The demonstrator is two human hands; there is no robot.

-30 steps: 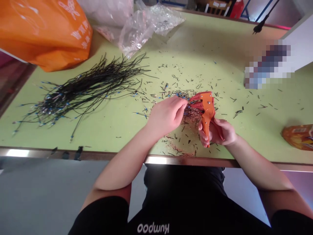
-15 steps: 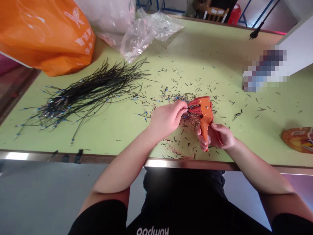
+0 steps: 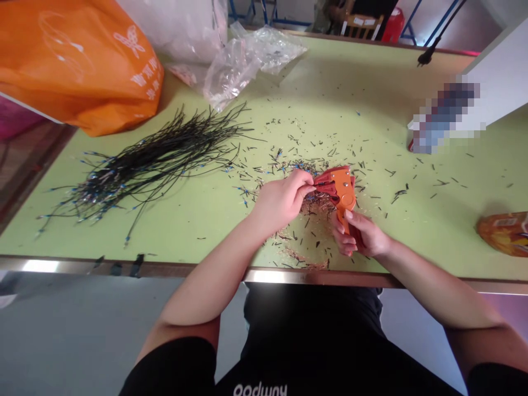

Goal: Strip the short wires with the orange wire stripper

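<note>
One orange-and-red hand tool (image 3: 343, 186) is held just above the table (image 3: 371, 82), near its front edge; its orange body carries several bright rivets, and its red jaws point toward the left hand (image 3: 277, 199). That hand is pinched at the fingertips, apparently on a thin black wire (image 3: 321, 184) running into the jaws, though little of it shows. The right hand (image 3: 365, 236) is wrapped around the handles, which are pressed close together, thumb lying across the orange one.

Copper strands (image 3: 317, 205) are heaped below and around the tool, amid short black scraps. Farther left lies a loose bundle of black wires (image 3: 165, 146), many with blue pieces at their near ends. Behind it stand a big orange bag (image 3: 82, 71) and crumpled clear plastic bags (image 3: 237, 63); a shiny orange packet (image 3: 505, 234) sits at the right edge. What these hold cannot be told. Both forearms reach inward over the table edge, elbows spread wide.
</note>
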